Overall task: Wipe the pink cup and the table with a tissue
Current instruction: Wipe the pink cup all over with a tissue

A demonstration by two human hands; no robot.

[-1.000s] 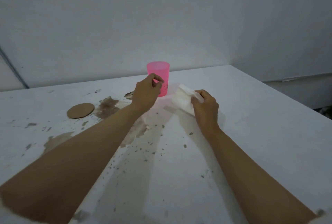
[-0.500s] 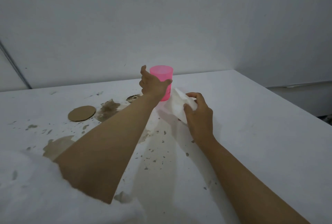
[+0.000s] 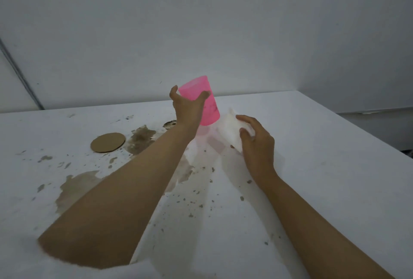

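Observation:
My left hand [image 3: 187,108] grips the pink cup [image 3: 204,99] from the near side and holds it tilted a little above the white table [image 3: 324,167]. Dark smudges show on the cup's right side. To its right, my right hand [image 3: 257,144] holds a white tissue [image 3: 230,130] just above the tabletop, its upper corner close to the cup's base. Brown stains [image 3: 140,139] and many small specks spread over the table's left and middle.
A round brown cardboard disc [image 3: 108,142] lies on the table to the left of the cup. A large pale brown spill [image 3: 76,186] sits at the near left. The table's right edge [image 3: 357,126] runs diagonally, with a wall behind.
My left hand closed around the pink cup and raised it off the table, tilting it. My right hand with the tissue shifted slightly nearer and lifted.

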